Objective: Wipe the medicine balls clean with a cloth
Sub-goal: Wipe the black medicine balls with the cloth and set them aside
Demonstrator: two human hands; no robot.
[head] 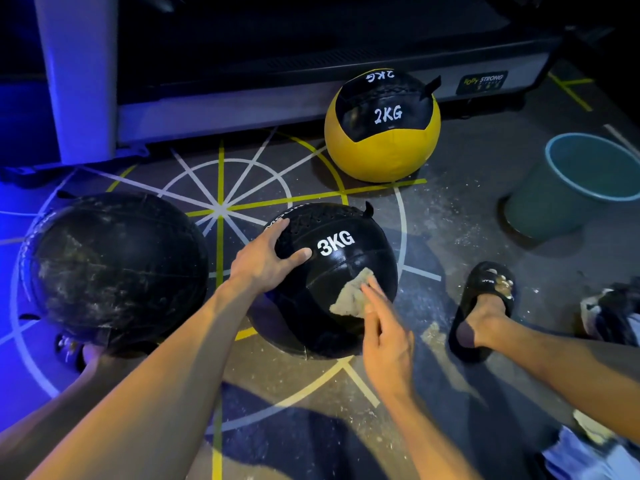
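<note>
The 3KG ball (332, 278) sits on the floor mat (450, 216) in the middle of the view. It is black and round, with a seam across it. The number says three kilos, so it is probably heavy for its size and will not roll off at a light touch. Its skin looks smooth and a bit shiny, so it may be slippery when wet.

The left hand (266, 261) lies on the ball at about ten o'clock, fingers spread and curved over the top to steady it. That looks like a good place to hold, since a round ball wants to turn when rubbed.

The right hand (384, 330) presses a small pale cloth (349, 296) against the ball at about four o'clock. The fingers are straight and flat on the cloth, not curled round it. The cloth looks soft and crumpled, so it will bend to the ball's curve.

A bigger black ball (114, 271) rests at nine o'clock from the 3KG ball. It has pale dusty smears all over it, so it likely still needs wiping. A yellow and black 2KG ball (382, 133) stands at one o'clock, against a machine base (242, 109). It should be the lightest of the marked ones.

A blue-green bucket (561, 199) stands at two o'clock, well apart from the balls. I cannot tell what is in it; its inside is dark.

A foot in a black slipper (485, 299) rests at three o'clock.
</note>
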